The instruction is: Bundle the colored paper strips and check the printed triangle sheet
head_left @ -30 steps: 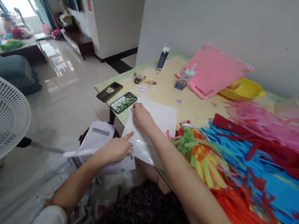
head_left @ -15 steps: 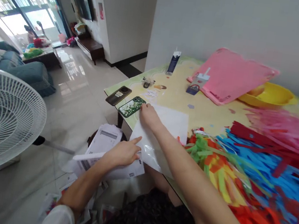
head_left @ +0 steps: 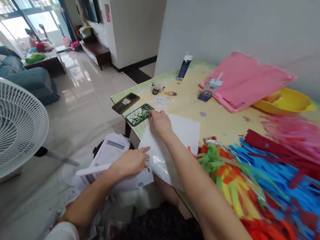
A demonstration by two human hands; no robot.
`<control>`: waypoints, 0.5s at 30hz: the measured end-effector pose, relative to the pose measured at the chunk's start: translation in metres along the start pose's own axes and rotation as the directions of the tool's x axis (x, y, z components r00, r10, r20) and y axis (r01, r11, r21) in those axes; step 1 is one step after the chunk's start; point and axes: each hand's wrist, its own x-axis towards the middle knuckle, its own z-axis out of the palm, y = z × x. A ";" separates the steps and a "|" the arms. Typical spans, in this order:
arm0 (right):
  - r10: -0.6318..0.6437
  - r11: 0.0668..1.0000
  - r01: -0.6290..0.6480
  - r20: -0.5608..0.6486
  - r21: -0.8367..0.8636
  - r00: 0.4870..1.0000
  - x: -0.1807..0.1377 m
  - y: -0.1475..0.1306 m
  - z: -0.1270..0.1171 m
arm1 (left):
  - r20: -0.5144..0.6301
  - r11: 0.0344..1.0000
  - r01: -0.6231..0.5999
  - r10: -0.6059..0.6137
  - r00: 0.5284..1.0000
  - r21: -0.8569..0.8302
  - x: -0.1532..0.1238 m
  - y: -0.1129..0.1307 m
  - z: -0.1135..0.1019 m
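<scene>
My right hand (head_left: pixel 161 123) is closed, its fingertips pinching the left edge of a white plastic sheet or bag (head_left: pixel 186 129) near the table corner. The glossy lower part of it hangs over the table edge. My left hand (head_left: pixel 130 162) lies lower, above a stack of white printed sheets or mailers (head_left: pixel 111 149) beside the table. One finger points at the white plastic and the others are loosely bent; the underside of that hand is hidden. A phone in a green floral case (head_left: pixel 139 114) lies against my right fingertips.
A dark phone (head_left: pixel 125 103), two drink cartons (head_left: pixel 184 68) and a keyring (head_left: pixel 157 89) lie on the table (head_left: pixel 192 104). Colourful strips (head_left: pixel 283 177) cover its right side, with a pink board (head_left: pixel 249 81) and yellow basin (head_left: pixel 290 102) behind. A fan (head_left: pixel 2 137) stands left.
Both hands hold nearly the same positions. The whole view has shifted very slightly; nothing has been taken hold of or let go.
</scene>
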 end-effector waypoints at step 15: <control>0.204 0.567 0.172 -0.340 0.805 0.918 -0.141 -0.039 -0.087 | -0.455 0.464 -0.202 -0.536 0.711 -0.862 -0.075 -0.008 -0.014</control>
